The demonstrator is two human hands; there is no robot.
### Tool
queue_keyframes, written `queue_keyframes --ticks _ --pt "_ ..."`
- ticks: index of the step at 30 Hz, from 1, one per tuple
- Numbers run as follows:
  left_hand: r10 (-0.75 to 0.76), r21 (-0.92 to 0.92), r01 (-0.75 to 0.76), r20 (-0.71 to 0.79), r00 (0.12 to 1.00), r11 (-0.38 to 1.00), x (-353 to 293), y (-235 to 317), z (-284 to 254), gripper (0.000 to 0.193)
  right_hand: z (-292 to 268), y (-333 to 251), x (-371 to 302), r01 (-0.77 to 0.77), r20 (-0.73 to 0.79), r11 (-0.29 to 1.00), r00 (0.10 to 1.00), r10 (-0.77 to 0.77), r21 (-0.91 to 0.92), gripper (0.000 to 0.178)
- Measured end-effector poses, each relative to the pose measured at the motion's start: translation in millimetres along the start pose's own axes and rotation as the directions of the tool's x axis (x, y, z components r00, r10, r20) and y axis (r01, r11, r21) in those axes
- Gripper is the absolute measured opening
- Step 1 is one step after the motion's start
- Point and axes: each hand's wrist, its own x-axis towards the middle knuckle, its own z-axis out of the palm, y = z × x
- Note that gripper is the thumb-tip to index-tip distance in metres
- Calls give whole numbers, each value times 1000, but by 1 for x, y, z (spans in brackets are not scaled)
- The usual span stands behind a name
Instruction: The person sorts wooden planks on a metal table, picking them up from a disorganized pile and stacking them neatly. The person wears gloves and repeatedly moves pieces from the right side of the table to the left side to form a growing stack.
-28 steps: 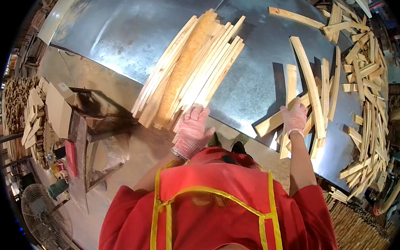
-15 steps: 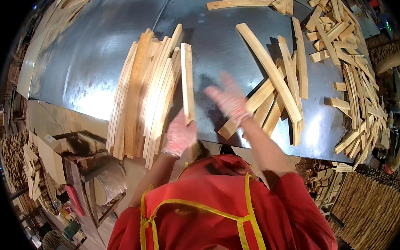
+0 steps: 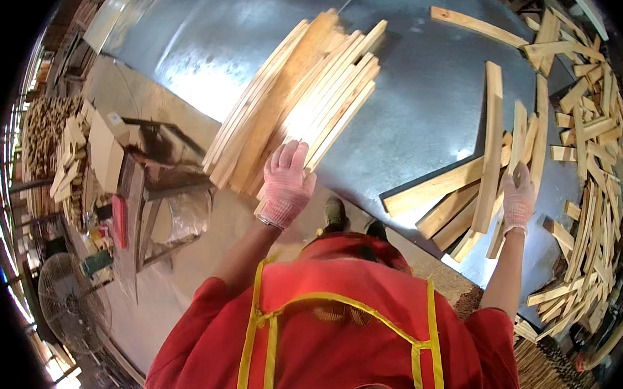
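My left hand (image 3: 288,186) lies with fingers stretched out against the near ends of a row of pale wooden strips (image 3: 340,82). The strips are lined up side by side on a metal-topped table (image 3: 416,115). On the right, my right hand (image 3: 518,198) is closed around a narrow wooden strip (image 3: 518,139), which runs out above and below the hand. Other loose strips lie crossed beside it, among them a long strip (image 3: 491,134) just to its left. Both hands wear pinkish-white knit gloves.
A large jumbled heap of wooden pieces (image 3: 590,183) covers the table's right end. Another strip (image 3: 479,25) lies at the far right. To the left on the floor side stand a wooden stand (image 3: 133,212), a fan (image 3: 70,297) and stacked wood (image 3: 44,132).
The strip my left hand held upright now lies with the row, and that hand is flat on the ends. My right hand has moved right onto a loose strip. The view has turned.
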Motion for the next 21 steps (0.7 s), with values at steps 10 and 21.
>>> queue_keyframes --ticks 10,21 --pt "37 -316 182 577 816 931 -121 -58 -33 59 204 -154 -57 -249 404 685 912 -72 684 64" --pt "4 -467 663 816 578 -585 -133 -42 35 40 216 -196 -73 -31 550 991 834 -44 127 58"
